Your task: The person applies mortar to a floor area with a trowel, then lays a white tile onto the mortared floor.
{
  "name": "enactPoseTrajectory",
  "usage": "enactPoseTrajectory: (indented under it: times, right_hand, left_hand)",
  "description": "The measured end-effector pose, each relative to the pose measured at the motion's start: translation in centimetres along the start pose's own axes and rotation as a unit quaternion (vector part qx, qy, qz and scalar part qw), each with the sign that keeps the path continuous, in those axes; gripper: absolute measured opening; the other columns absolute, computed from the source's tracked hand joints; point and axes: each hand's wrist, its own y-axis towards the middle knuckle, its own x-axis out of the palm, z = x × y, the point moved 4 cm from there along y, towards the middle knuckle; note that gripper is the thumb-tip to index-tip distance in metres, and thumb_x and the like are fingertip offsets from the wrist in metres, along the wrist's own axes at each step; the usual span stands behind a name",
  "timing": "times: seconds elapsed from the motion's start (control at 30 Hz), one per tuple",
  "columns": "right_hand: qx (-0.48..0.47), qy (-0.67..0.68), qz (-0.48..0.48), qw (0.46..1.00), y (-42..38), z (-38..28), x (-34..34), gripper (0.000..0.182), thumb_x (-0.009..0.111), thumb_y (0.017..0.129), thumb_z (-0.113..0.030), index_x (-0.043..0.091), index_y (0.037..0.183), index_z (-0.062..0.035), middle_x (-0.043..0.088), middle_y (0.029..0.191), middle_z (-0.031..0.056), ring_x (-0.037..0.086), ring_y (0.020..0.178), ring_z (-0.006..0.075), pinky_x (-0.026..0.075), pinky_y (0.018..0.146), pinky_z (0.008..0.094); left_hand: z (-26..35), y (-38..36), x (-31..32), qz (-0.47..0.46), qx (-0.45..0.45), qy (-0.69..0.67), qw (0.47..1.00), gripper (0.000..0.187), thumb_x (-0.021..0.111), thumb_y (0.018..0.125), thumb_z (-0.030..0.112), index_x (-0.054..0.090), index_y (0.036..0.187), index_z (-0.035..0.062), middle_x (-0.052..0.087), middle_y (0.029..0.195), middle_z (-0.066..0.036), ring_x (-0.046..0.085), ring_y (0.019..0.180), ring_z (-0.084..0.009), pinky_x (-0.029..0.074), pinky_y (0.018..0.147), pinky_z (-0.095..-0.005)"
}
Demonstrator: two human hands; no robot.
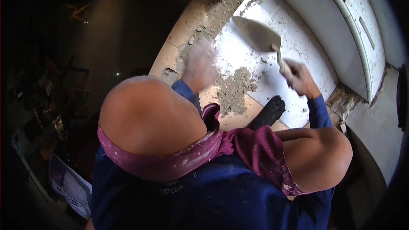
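My right hand (299,78) grips the handle of a mortar-smeared trowel (258,35), its blade held over the white floor tile (238,53). My left hand (199,66), blurred with motion, hovers flat over the tile's left edge beside a pile of grey mortar (234,90). Whether it touches the tile I cannot tell. My bare knees (147,113) fill the foreground, and a dark shoe tip (268,113) rests on the tile's near corner.
Crumbs of mortar lie scattered over the tile and along the bare strip (217,10) at its far edge. A white step or ledge (360,30) curves along the right. Dark clutter and a printed bag (70,185) sit at the left.
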Motion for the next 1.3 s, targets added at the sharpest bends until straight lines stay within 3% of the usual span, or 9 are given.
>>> enactPoseTrajectory:
  times: [0.1, 0.17, 0.3, 0.37, 0.5, 0.77, 0.83, 0.97, 1.3]
  right_hand:
    - [-0.039, -0.112, -0.052, 0.992, 3.4, -2.3, -0.1, 0.031, 0.062, 0.1, -0.019, 0.066, 0.124, 0.0012, 0.06, 0.074, 0.001, 0.054, 0.061, 0.009, 0.047, 0.055, 0.0278]
    - [-0.154, -0.081, -0.052, 0.983, 3.2, -1.3, 2.4, 0.029, 0.058, 0.101, -0.024, 0.069, 0.105, 0.002, 0.064, 0.071, 0.0137, 0.055, 0.063, 0.0191, 0.05, 0.064, 0.0384]
    - [-0.072, -0.153, -0.18, 0.969, -2.8, 2.1, 3.8, 0.027, 0.061, 0.099, -0.026, 0.071, 0.103, -0.0021, 0.066, 0.073, 0.0172, 0.054, 0.06, 0.0248, 0.049, 0.062, 0.0388]
    - [-0.047, -0.235, -0.165, 0.957, -5.4, 3.2, 2.2, 0.024, 0.064, 0.097, -0.026, 0.073, 0.103, -0.004, 0.066, 0.072, 0.0156, 0.055, 0.059, 0.0274, 0.049, 0.062, 0.0388]
    - [0.072, -0.023, 0.054, 0.996, -10.7, 7.5, -1.2, 0.03, 0.068, 0.097, -0.016, 0.07, 0.121, 0.0019, 0.076, 0.094, 0.0089, 0.067, 0.081, 0.0136, 0.056, 0.075, 0.0335]
    - [0.11, 0.078, 0.249, 0.959, -13.8, 0.0, -0.3, 0.039, 0.068, 0.096, -0.025, 0.066, 0.12, 0.0048, 0.058, 0.071, 0.0013, 0.052, 0.057, 0.0085, 0.044, 0.055, 0.0278]
    - [0.096, 0.065, 0.289, 0.95, -15.4, -1.3, 1.2, 0.04, 0.068, 0.095, -0.028, 0.067, 0.121, 0.0038, 0.065, 0.076, 0.0068, 0.058, 0.062, 0.0128, 0.048, 0.06, 0.0299]
    - [0.088, 0.059, 0.292, 0.95, -17.9, -2.8, 3.9, 0.039, 0.067, 0.095, -0.026, 0.066, 0.122, 0.0027, 0.069, 0.086, 0.0134, 0.063, 0.075, 0.0186, 0.05, 0.069, 0.034]
    - [0.049, 0.257, 0.292, 0.92, -17.2, 2.2, 8.1, 0.029, 0.07, 0.094, -0.024, 0.068, 0.111, -0.0005, 0.061, 0.075, 0.0025, 0.055, 0.062, 0.0095, 0.047, 0.057, 0.0294]
  left_hand:
    - [-4.2, 4.8, -0.6, 0.003, -0.073, 0.048, 0.996, 0.069, 0.056, 0.099, 0.036, 0.036, 0.155, 0.0015, 0.03, 0.163, -0.024, 0.022, 0.154, -0.0387, 0.015, 0.125, -0.0528]
    - [-6.5, 5.9, 1.1, -0.049, -0.058, -0.003, 0.997, 0.073, 0.049, 0.102, 0.044, 0.029, 0.159, 0.0028, 0.024, 0.165, -0.024, 0.017, 0.156, -0.037, 0.012, 0.126, -0.0531]
    - [-3.3, 3.4, 1.3, -0.2, 0.036, 0.079, 0.976, 0.077, 0.045, 0.102, 0.053, 0.031, 0.158, 0.0027, 0.022, 0.167, -0.022, 0.015, 0.157, -0.0362, 0.009, 0.127, -0.0524]
    - [0.2, 0.7, 1.4, -0.227, 0.059, 0.027, 0.972, 0.081, 0.048, 0.099, 0.057, 0.033, 0.158, 0.0028, 0.021, 0.167, -0.023, 0.014, 0.156, -0.0377, 0.009, 0.127, -0.0514]
    - [5.4, -1.4, 4.2, -0.282, 0.121, -0.026, 0.951, 0.084, 0.057, 0.096, 0.055, 0.033, 0.158, 0.003, 0.022, 0.167, -0.023, 0.016, 0.156, -0.038, 0.01, 0.127, -0.0506]
    - [13.9, -2.6, 8.2, -0.372, 0.368, -0.23, 0.82, 0.079, 0.064, 0.095, 0.043, 0.035, 0.156, 0.0024, 0.029, 0.164, -0.022, 0.021, 0.155, -0.0351, 0.015, 0.127, -0.0474]
    - [13.0, 0.7, 6.6, -0.359, 0.343, -0.171, 0.851, 0.072, 0.064, 0.095, 0.04, 0.042, 0.154, 0.0047, 0.03, 0.164, -0.022, 0.02, 0.155, -0.037, 0.014, 0.126, -0.0521]
    - [4.3, 7.7, 6.5, -0.244, 0.26, 0.006, 0.934, 0.077, 0.06, 0.097, 0.047, 0.035, 0.158, 0.0073, 0.016, 0.167, -0.027, 0.009, 0.157, -0.0431, 0.006, 0.126, -0.0551]
    - [17.1, -2.6, 12.1, -0.433, 0.419, -0.132, 0.787, 0.083, 0.057, 0.097, 0.053, 0.034, 0.156, -0.0004, 0.024, 0.165, -0.026, 0.014, 0.156, -0.0405, 0.013, 0.126, -0.0524]
